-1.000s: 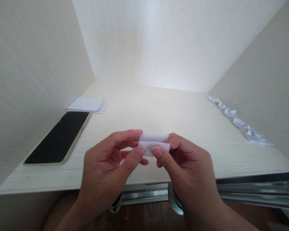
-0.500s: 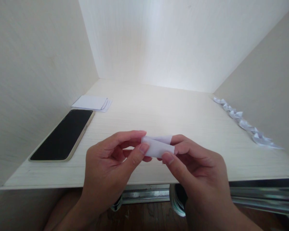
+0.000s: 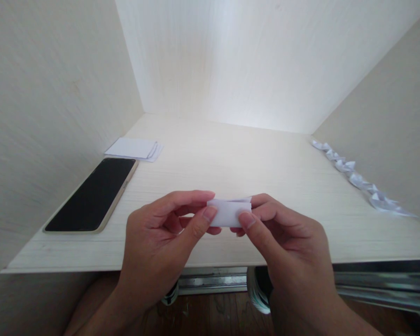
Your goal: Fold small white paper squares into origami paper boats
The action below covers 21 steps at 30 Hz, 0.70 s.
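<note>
A small folded piece of white paper (image 3: 228,214) is held up between my two hands, just above the front part of the shelf. My left hand (image 3: 168,233) pinches its left end, thumb on the near face and fingers behind. At the right end, my right hand (image 3: 287,238) grips it the same way, with the thumb pressed on the lower right corner. Along the top edge a back layer shows slightly apart from the front one. The fingertips behind the paper are partly hidden.
On the left of the white shelf (image 3: 210,172) lies a black-screened phone (image 3: 93,196), with a small stack of white paper (image 3: 131,148) behind it. Several folded paper pieces (image 3: 357,180) form a row along the right wall. Metal rails (image 3: 213,283) run below the shelf's front edge.
The front flap of the paper, slanted before, now lies level and nearer the back layer. My right thumb has shifted slightly up onto it. My left hand has hardly moved.
</note>
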Available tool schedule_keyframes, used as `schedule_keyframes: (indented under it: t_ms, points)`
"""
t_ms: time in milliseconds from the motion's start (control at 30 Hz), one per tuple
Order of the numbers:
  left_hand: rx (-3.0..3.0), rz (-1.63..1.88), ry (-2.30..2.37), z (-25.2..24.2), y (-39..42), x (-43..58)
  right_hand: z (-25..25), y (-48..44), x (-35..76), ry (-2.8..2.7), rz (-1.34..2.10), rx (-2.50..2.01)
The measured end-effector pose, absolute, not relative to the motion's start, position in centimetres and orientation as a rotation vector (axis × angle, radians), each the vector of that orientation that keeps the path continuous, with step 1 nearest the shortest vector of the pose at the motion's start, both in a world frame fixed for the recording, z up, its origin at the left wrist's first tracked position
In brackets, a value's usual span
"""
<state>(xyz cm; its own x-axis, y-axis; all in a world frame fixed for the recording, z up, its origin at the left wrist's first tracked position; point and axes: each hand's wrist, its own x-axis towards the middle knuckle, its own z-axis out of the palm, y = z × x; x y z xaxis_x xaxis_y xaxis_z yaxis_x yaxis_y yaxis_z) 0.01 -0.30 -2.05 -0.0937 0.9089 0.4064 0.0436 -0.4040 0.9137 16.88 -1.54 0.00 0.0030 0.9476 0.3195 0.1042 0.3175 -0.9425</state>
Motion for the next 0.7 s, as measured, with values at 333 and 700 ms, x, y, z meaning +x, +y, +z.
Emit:
schedule_keyframes:
  t_ms: [333,700]
  points:
    - [1.489,1.534,1.136,-1.5,-0.1,-0.3,-0.5,-1.6,16.8,-1.300,0.941,-1.056]
    - [1.484,1.392,1.216,-1.2,-0.2,-0.5,-0.5,-1.9,17.8,-1.519,0.935,-1.094]
